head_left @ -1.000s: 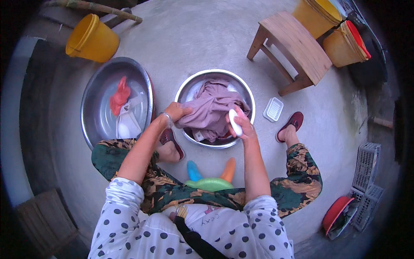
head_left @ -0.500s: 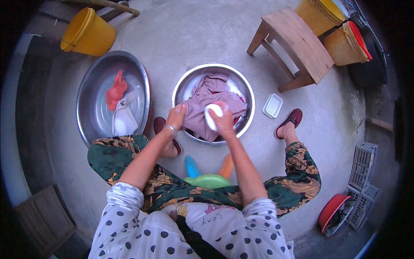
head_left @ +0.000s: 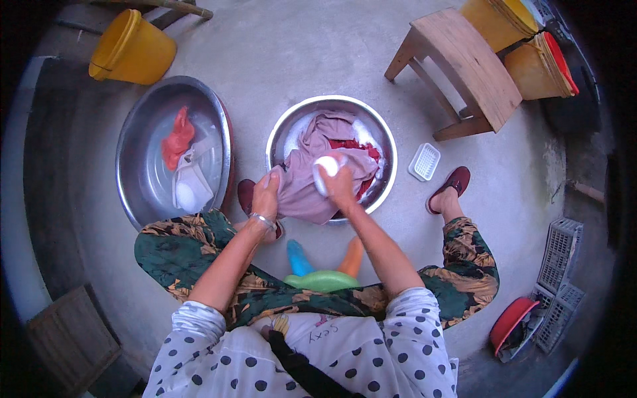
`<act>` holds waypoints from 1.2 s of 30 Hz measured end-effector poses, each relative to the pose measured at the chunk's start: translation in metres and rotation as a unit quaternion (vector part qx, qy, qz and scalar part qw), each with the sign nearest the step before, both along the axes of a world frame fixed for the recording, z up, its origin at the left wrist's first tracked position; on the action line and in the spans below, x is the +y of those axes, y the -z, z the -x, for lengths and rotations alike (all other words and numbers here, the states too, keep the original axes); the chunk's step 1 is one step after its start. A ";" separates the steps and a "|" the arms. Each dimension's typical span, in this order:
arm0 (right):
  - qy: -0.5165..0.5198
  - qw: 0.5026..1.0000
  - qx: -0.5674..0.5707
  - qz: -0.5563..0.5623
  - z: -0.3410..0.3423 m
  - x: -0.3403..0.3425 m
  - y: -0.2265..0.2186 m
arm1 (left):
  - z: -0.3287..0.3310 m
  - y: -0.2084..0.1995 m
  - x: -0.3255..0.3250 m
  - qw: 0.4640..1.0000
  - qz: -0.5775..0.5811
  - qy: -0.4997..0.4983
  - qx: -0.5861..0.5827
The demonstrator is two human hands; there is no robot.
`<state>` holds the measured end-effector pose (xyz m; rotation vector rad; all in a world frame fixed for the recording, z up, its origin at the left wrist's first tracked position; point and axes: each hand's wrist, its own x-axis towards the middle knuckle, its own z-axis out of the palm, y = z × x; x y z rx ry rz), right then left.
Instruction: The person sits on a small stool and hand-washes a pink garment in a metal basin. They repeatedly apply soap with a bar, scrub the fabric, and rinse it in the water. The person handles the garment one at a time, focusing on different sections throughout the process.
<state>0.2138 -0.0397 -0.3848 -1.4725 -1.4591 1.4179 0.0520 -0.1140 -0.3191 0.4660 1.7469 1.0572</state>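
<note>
The light purple cloth (head_left: pixel 302 162) lies in the round metal bowl (head_left: pixel 284 140), with one part pulled up toward the left hand (head_left: pixel 267 192). The cloth looks soft and floppy, so it should bend any way you push it. If it is wet, it may feel heavy; I can't tell how wet it is. It doesn't look like something that breaks. A good place to hold it is a bunched edge, like the part by the left hand.

The white bar (head_left: pixel 323 174) looks hard and smooth, like soap, and I think it could be slippery. It seems best to hold it around its sides, with the flat part on the cloth.

The left hand pinches the cloth near the bowl's left front edge — thumb up, fingers tucked under. The right hand (head_left: pixel 342 188) wraps around the white bar, just over the middle of the cloth. It is a bit blurry, so I can't tell how hard it squeezes. Both arms reach forward — the right one slants inward.
</note>
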 end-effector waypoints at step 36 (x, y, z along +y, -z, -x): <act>0.048 0.984 -0.169 0.040 -0.094 -0.005 0.072 | -0.035 0.066 0.088 0.755 0.097 0.502 0.411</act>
